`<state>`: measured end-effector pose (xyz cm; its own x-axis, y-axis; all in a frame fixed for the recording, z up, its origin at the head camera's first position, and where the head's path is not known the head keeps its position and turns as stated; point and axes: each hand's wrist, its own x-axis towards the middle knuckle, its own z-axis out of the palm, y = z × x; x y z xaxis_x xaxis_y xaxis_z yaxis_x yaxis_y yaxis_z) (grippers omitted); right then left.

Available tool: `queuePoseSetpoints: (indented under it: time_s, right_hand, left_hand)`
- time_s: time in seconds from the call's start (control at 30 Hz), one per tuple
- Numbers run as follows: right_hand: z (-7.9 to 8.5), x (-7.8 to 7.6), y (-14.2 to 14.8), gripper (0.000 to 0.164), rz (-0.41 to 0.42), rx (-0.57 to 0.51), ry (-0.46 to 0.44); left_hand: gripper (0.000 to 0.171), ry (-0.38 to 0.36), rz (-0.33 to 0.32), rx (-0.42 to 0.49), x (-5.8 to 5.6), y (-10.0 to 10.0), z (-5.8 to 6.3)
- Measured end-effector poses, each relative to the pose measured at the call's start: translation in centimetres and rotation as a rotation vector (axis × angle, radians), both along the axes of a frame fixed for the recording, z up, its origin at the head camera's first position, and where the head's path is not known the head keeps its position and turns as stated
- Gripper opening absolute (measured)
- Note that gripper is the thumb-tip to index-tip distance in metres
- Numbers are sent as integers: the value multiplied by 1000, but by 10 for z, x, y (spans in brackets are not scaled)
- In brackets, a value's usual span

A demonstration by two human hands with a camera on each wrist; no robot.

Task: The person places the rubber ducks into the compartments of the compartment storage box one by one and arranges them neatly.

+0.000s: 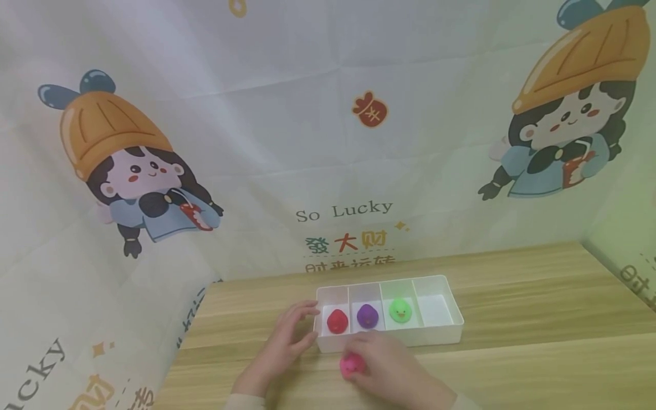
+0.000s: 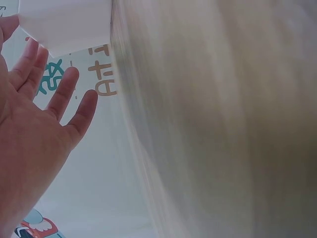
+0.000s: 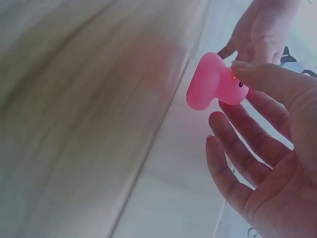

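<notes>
My right hand (image 1: 386, 364) pinches a pink rubber duck (image 1: 351, 364) between thumb and fingertips, just in front of a white divided tray (image 1: 389, 340). In the right wrist view, the pink duck (image 3: 205, 84) hangs sideways from my thumb and a finger, with the other fingers spread. My left hand (image 1: 287, 336) touches the tray's left end, thumb and fingers extended. The left wrist view has those fingers at the tray's end (image 2: 69, 25). Three compartments hold one duck each: red (image 1: 337, 322), purple (image 1: 367, 316) and green (image 1: 401, 311). The rightmost compartment (image 1: 434, 310) holds nothing.
The tray stands on a wood-grain table (image 1: 512, 307) near its back edge. Behind and to the left hangs a white cloth (image 1: 277, 114) printed with cartoon figures and lettering.
</notes>
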<state>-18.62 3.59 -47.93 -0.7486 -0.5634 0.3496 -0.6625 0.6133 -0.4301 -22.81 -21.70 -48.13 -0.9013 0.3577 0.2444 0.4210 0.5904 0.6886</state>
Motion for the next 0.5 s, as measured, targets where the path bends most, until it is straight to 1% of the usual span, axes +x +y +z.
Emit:
queuePoseSetpoints:
  time_s: [0.27, 0.5]
  right_hand:
    - [11, 5, 4, 13, -14, -12, 12]
    - [18, 8, 10, 16, -36, -21, 36]
  left_hand:
    - [41, 10, -2, -4, -1, 0, -1]
    - [42, -47, 0, 5, -3, -1, -1]
